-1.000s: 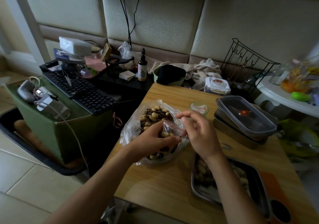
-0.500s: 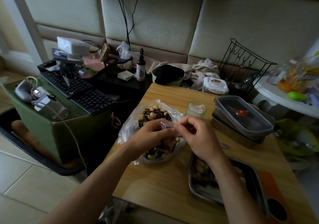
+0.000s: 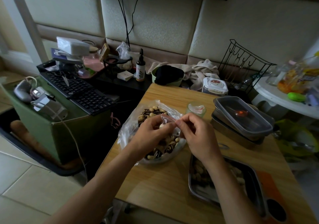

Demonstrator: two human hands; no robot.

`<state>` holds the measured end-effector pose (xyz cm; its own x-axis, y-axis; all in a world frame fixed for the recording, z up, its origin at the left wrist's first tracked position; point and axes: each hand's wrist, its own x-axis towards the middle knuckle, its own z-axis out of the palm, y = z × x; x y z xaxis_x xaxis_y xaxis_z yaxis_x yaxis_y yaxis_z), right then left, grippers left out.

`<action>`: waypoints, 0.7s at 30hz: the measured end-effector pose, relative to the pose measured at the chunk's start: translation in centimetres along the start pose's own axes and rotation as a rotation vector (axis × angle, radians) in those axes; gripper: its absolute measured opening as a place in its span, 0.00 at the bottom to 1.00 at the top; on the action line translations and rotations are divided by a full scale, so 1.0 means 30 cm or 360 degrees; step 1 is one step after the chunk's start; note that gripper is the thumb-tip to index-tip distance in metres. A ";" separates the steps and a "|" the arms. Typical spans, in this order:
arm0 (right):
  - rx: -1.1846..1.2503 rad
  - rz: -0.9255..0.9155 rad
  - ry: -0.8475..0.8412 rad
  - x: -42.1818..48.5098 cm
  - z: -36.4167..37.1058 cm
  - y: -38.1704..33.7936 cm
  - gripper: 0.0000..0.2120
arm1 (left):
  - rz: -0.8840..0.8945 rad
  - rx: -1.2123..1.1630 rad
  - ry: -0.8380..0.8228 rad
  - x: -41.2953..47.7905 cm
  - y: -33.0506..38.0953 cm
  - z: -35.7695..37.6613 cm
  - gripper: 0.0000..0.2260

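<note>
Since the earlier frames, the left hand (image 3: pixel 151 134) and right hand (image 3: pixel 196 135) have been drawn closer together above the large plastic bag (image 3: pixel 128 130) of pale nuts and dark seeds, set at the left edge of the wooden table (image 3: pixel 164 180). A small clear zip bag (image 3: pixel 168 118) is pinched at its mouth by the curled fingers of both hands. Peanuts are held in the metal tray (image 3: pixel 192 187) at near right.

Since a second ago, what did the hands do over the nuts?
The left hand lifted up from the big bag of nuts and met the right hand. Both now pinch the small clear bag at its red-striped edge. The right hand hardly moved. The big bag, the glass, the tray and the lidded boxes stayed put.
</note>
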<state>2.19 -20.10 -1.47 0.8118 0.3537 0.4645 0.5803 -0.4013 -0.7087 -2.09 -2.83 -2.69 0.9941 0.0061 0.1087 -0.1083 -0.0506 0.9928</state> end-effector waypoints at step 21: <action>0.0062 0.0028 -0.0103 0.000 0.005 0.013 0.04 | -0.0209 -0.0259 -0.0178 -0.001 0.011 -0.013 0.15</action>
<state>2.40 -20.12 -1.83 0.8152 0.4015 0.4175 0.5623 -0.3753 -0.7369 -2.16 -2.45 -2.33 0.9938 -0.1094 -0.0194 0.0310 0.1052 0.9940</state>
